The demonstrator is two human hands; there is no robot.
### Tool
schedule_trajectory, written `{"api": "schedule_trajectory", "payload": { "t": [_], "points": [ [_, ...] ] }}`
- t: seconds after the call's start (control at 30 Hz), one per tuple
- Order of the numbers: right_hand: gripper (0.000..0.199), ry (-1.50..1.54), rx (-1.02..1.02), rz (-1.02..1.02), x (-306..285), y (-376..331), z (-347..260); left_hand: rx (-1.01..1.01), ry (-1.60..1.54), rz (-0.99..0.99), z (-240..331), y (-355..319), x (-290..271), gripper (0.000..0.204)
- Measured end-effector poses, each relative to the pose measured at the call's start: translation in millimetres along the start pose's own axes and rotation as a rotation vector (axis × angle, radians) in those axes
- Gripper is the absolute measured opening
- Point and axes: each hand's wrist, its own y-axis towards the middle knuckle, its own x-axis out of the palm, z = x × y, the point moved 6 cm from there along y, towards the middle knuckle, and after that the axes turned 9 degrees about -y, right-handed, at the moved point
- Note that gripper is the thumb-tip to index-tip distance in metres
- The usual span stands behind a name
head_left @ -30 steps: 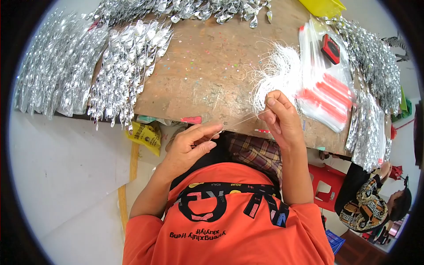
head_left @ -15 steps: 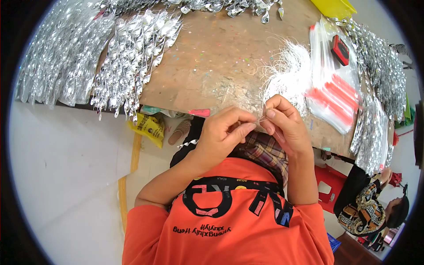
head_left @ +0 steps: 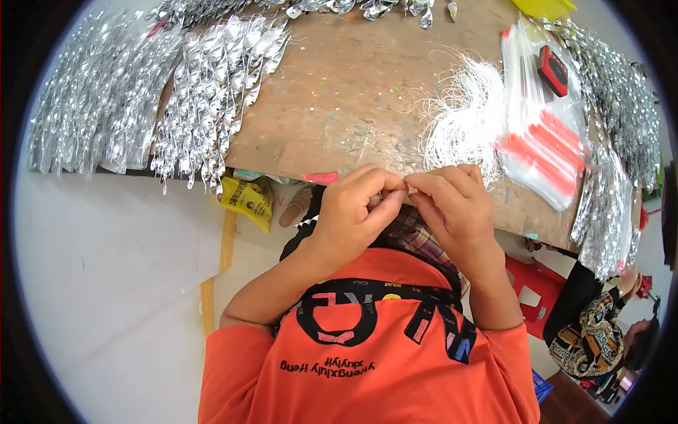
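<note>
Fingers, left hand (head_left: 357, 212) and right hand (head_left: 455, 212): each pinched, tips nearly meeting; anything between too small to tell. Silver twist (head_left: 305, 222): beside left wrist. Seemingly done: silver strands (head_left: 219, 99), table (head_left: 339, 85) left. Seemingly remaining: loose white strings (head_left: 470, 120).

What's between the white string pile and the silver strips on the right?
In the head view, clear bags with red bands, and a red-and-black object on them.

Black upside-down lettering (head_left: 328, 367) runs across the orange shirt (head_left: 424, 385), and dark print (head_left: 237, 196) marks the yellow bag (head_left: 256, 208).
</note>
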Motion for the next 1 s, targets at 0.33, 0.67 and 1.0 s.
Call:
{"api": "schedule_trajectory", "payload": {
  "t": [0.33,0.67,1.0],
  "points": [
    [0.012,0.399,0.312,0.034,11.3,-14.6,20.0,-0.124,-0.296,-0.021,-12.1,-7.2,2.9,0.009],
    [0.008,1.328,0.796,-0.150,43.8,-26.9,25.7,-0.236,-0.572,0.074,-14.1,-10.8,4.8,0.013],
    [0.009,1.343,0.847,-0.178,46.1,-27.4,25.5,-0.335,-0.722,0.063,-22.1,-12.3,5.8,0.016]
  ]
}}
